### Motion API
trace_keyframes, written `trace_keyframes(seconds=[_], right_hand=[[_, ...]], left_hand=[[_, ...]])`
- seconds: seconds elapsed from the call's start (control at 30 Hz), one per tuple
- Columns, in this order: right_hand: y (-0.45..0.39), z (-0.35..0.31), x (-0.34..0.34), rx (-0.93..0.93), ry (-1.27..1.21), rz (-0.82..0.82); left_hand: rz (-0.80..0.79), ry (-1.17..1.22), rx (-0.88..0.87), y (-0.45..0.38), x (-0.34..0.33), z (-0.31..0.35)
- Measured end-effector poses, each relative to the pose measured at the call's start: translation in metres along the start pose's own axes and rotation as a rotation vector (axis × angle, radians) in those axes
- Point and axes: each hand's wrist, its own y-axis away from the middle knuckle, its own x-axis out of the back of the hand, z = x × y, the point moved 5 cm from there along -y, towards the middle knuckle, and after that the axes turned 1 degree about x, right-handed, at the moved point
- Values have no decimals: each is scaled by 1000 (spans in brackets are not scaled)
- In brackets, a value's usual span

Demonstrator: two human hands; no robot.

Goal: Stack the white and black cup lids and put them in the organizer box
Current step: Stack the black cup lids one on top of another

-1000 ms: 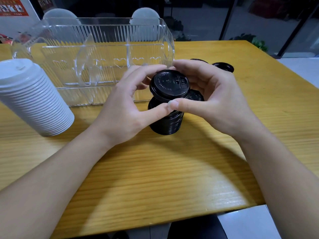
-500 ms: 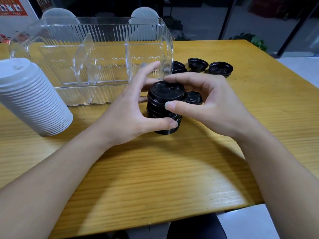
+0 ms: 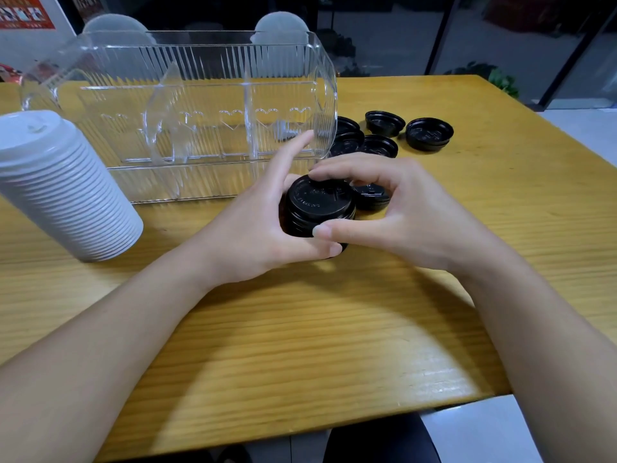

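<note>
A short stack of black cup lids [image 3: 317, 208] stands on the wooden table [image 3: 300, 345] in front of the clear organizer box [image 3: 207, 105]. My left hand [image 3: 260, 235] wraps the stack's left side, thumb under its front, index finger pointing up. My right hand [image 3: 400, 215] pinches the top lid between thumb and fingertips. A tall stack of white lids [image 3: 63, 188] lies tilted at the left. Loose black lids [image 3: 429, 133] lie right of the box, and one more black lid [image 3: 370, 195] sits just behind the stack.
The organizer box has dividers and ribbed walls and holds nothing. Two chair backs [image 3: 280, 26] show behind it. The table's near edge [image 3: 300, 432] runs across the bottom, with floor beyond the right corner.
The top black lid has been pressed down onto the stack, which is now lower and sits on the table. Both hands dropped with it. More loose lids came into view behind.
</note>
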Motion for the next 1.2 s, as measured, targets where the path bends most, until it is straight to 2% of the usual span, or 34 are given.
trace_keyframes(seconds=[0.73,0.87,0.97,1.2], right_hand=[[-3,3,4,-46,19,90],[-4,7,16,-46,91,237],[-5,13,17,-67,150,287],[-6,27,15,-174,449,260]], left_hand=[[5,-77,-14,-1,1,-1],[-3,-109,-41,-2,1,0],[5,-103,-49,-1,1,0],[96,-98,-114,-1,6,2]])
